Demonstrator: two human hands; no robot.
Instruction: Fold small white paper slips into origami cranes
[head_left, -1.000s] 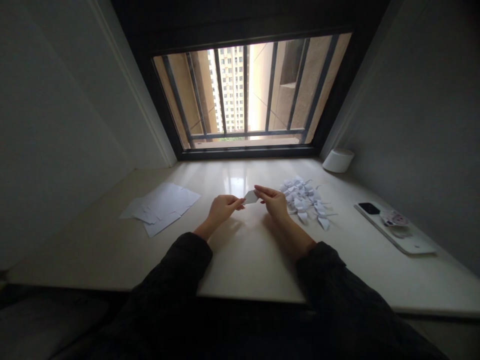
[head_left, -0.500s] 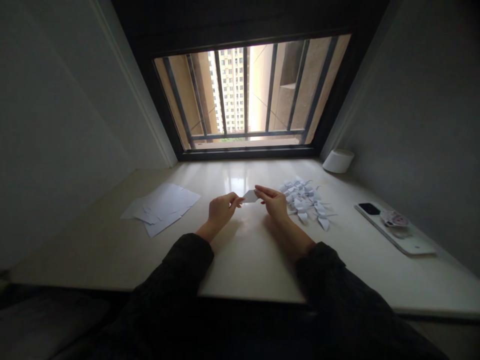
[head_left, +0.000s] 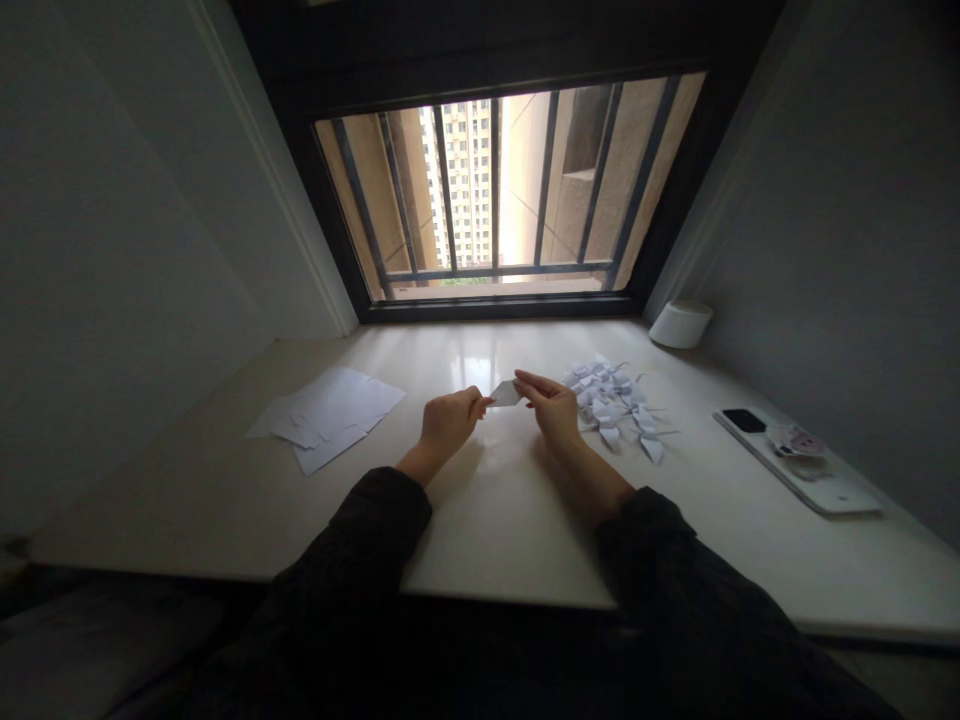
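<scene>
The paper piece (head_left: pixel 505 393) is small, flat and pale grey-white, with straight edges and angular corners; the fingers partly cover its ends, and fold lines cannot be made out. It is located between the two hands, above the middle of the white counter (head_left: pixel 510 520), on the near side of the window (head_left: pixel 495 200). The long axis runs from left to right, with the right end slightly higher in view. The left end tapers toward the left hand (head_left: pixel 451 420).

Left-hand fingers: closed in a narrow pinch on the left end. Right-hand fingers: the right hand (head_left: pixel 553 408) grips the right end between thumb and fingertips, with a narrow gap.

Paper sheets (head_left: pixel 341 410) lie overlapped on the left. A pile of shaped paper pieces (head_left: pixel 609 395) lies just beyond the right hand. The phone (head_left: pixel 829 490), farther right, bears a small mark, too small to read.
</scene>
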